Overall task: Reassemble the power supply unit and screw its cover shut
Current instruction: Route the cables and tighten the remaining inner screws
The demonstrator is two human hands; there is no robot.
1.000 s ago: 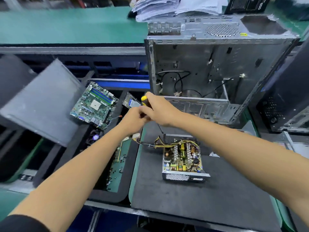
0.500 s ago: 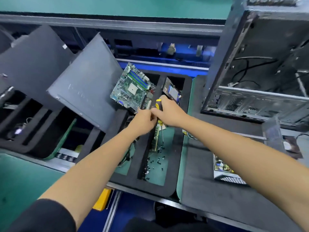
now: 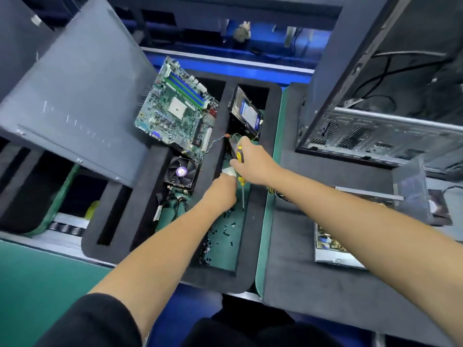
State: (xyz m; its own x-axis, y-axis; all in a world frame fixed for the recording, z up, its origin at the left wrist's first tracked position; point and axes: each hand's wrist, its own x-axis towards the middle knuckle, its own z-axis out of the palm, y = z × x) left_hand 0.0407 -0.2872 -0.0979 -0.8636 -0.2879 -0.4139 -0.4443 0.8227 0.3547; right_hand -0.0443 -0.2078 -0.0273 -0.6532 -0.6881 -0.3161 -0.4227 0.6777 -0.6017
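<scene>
left hand (image 3: 223, 190): fingers curled downward, contents unclear, loose screws (image 3: 226, 230) just below them.
right hand (image 3: 253, 165): wrapped round the screwdriver (image 3: 241, 171), shaft pointing down.
power supply unit (image 3: 333, 244): well right, uncovered.

Open power supply unit (image 3: 335, 242): a grey metal box lying flat on the dark foam mat (image 3: 325, 284), to the right of the black foam tray (image 3: 220, 279). Its cover is off, exposing a yellowish circuit board with small components; an arm crosses over much of it. Screwdriver (image 3: 241, 171): yellow-and-black handle, thin metal shaft pointing down into the tray's right-hand compartment, held upright. Screws (image 3: 220, 234): small, dark, scattered loose on the green floor of that same compartment, below the screwdriver tip and towards the tray's near edge.
</scene>
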